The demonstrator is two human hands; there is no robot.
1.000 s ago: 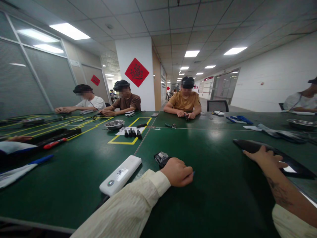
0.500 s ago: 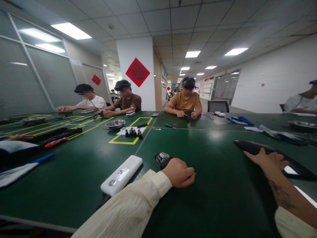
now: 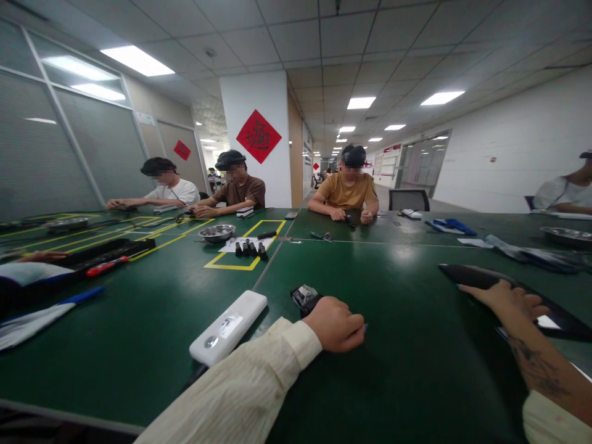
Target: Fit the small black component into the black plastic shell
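Watching remotely, I see a glossy black, pointed panel (image 3: 474, 275) on the worktop (image 3: 402, 388), partly hidden under my spread right hand (image 3: 512, 303); my curled left hand (image 3: 335, 324) obscures part of a clear-topped black device (image 3: 303, 296), its grip impossible to tell.

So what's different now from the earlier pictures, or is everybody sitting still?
The wearer's right hand slid a little rightward over the dark flat thing, without letting go. Across the table, the tan-shirted person's left hand moved away from a small dark thing. The view shifted slightly too. The wearer's left hand, white box and metal bowl stayed put.
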